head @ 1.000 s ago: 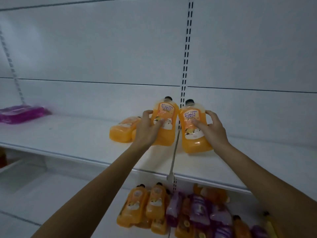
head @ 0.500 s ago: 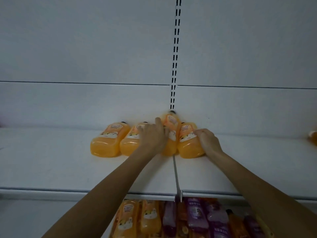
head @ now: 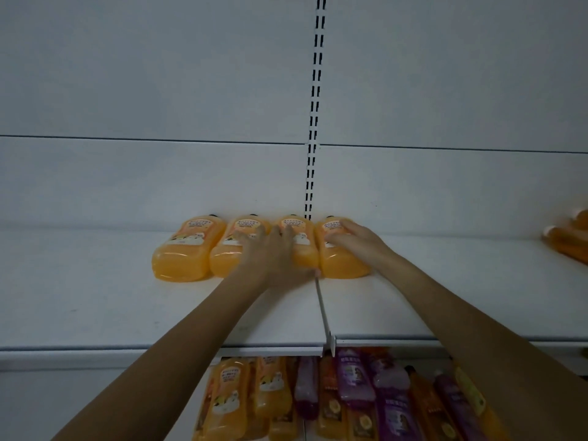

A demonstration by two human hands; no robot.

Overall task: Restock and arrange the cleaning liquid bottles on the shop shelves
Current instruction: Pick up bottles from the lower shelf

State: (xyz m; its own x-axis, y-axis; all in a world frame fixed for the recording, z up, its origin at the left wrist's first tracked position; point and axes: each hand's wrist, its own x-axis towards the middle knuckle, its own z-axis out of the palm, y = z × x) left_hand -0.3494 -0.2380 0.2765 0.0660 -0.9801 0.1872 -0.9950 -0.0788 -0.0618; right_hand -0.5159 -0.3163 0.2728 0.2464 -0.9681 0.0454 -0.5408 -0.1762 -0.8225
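Observation:
Several orange cleaning-liquid bottles lie flat side by side at the back of the white upper shelf [head: 95, 297], caps toward the back wall. My left hand [head: 270, 253] rests with straight fingers on the two middle bottles: the second bottle [head: 227, 259] and the third bottle [head: 304, 246]. My right hand [head: 356, 241] lies flat on the rightmost bottle [head: 345, 264]. The leftmost bottle [head: 181, 253] is untouched.
A vertical slotted upright [head: 315, 106] runs up the back wall behind the row. More orange bottles [head: 569, 240] lie at the far right of the shelf. On the shelf below lie orange bottles [head: 229, 399] and purple bottles [head: 391, 396].
The two bottles I held upright a second ago now lie flat in the row against the back wall. My fingers have straightened on top of them, and the view has moved closer.

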